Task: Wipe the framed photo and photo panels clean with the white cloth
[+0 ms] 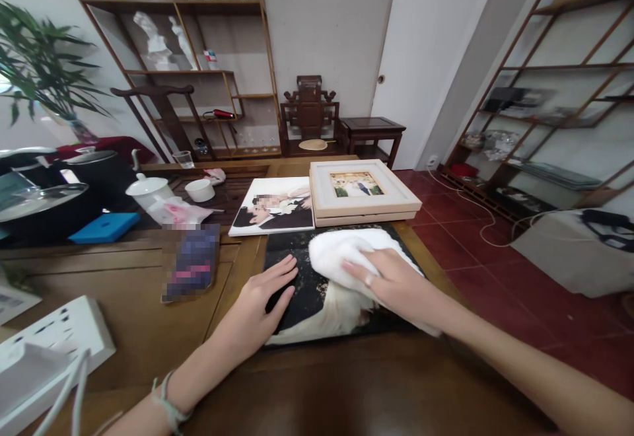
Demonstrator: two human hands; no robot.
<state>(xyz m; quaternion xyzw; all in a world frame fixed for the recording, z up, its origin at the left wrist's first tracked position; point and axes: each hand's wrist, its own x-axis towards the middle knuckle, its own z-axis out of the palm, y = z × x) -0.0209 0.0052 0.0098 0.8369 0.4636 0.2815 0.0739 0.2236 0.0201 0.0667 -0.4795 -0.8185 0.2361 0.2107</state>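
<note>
A large dark photo print (302,290) lies flat on the wooden table (148,330) in front of me. My left hand (260,300) rests open on its left edge, fingers flat. My right hand (391,281) presses a white cloth (337,251) onto the print's upper middle, fingers laid over the cloth. Behind the print lie another photo print (272,208) and a light wooden photo frame (361,191), stacked on a second frame.
Left of the prints are a blurred card (191,261), a blue box (104,228), white cups (148,191), dark pots (94,165) and a white power strip (54,330). A grey bag (569,251) sits on the red floor to the right. Shelves line the walls.
</note>
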